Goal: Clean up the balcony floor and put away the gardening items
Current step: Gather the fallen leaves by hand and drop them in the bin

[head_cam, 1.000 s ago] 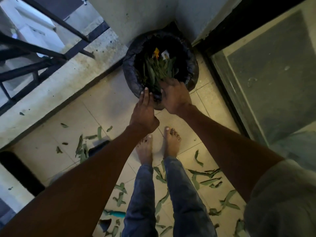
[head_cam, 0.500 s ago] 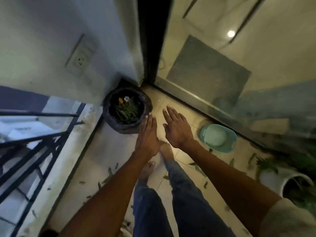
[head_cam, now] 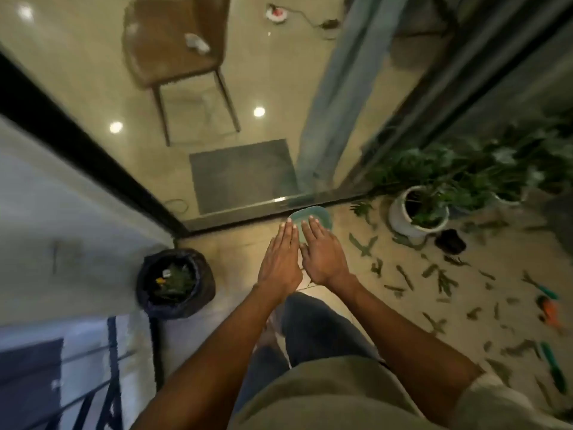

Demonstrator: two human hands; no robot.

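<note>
Both hands are empty, fingers straight and released: the left hand (head_cam: 280, 263) and right hand (head_cam: 324, 256) hover side by side above the floor. The lined bin (head_cam: 175, 282) at the left holds leaves already. Many cut leaves (head_cam: 440, 277) lie scattered at the right, probably the next handful.

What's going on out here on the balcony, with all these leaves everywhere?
A person is tidying the balcony by hand. Both the left hand and right hand are open and empty, held out flat above the floor. A black-lined bin on the left already holds some green cuttings. Many cut leaves lie scattered on the tiles to the right, near a white plant pot. A teal basin sits by the glass door, and green and orange garden tools lie on the floor.
</note>
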